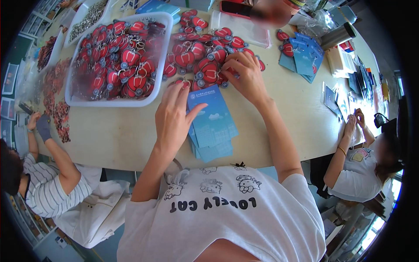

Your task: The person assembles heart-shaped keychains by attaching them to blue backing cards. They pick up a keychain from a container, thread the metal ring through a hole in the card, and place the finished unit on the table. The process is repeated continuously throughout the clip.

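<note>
My left hand [175, 114] rests on a stack of light blue cards [214, 124] near the table's front edge, thumb and fingers spread over the top card. My right hand [244, 74] reaches into a loose pile of red keychain tags with metal rings [200, 54] on the beige table [109, 131], its fingers curled around one tag at the pile's right edge. A white plastic tray [163, 19] heaped with more red tags stands just left of the pile.
A second stack of blue cards with red tags [303, 54] lies at the right, clear bags [244, 26] behind. A metal cylinder [338, 35] lies at the far right. One person works at the left [48, 183], another at the right [362, 166].
</note>
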A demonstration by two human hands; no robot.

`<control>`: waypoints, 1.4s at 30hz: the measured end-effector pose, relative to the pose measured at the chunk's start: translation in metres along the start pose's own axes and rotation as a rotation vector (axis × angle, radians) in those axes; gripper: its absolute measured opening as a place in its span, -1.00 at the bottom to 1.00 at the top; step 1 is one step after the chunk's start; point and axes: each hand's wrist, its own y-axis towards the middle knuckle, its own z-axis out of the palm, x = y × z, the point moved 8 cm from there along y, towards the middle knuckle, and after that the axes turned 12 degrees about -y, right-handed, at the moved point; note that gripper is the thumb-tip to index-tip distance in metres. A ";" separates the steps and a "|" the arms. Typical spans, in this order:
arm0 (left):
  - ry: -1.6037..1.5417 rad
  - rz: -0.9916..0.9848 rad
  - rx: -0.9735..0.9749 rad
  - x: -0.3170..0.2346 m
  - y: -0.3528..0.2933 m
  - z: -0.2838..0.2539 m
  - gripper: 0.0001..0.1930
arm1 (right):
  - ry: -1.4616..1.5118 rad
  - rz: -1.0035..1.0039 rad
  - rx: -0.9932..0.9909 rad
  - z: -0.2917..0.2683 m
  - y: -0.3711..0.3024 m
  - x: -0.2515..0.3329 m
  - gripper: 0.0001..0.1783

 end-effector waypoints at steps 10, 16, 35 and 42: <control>-0.058 -0.116 -0.026 0.008 -0.003 0.011 -0.41 | 0.212 0.058 -0.001 -0.015 0.003 -0.005 -0.80; -0.577 -0.225 -0.007 0.020 0.005 0.007 -0.59 | 0.432 0.335 0.003 -0.023 0.004 -0.024 -0.80; -0.866 -0.373 0.292 0.015 0.025 -0.020 -0.80 | 0.542 0.466 -0.206 -0.063 0.005 -0.039 -0.75; -1.088 -0.137 -0.220 -0.010 0.082 -0.042 -0.84 | 0.503 0.380 -0.394 -0.108 0.007 -0.021 -0.71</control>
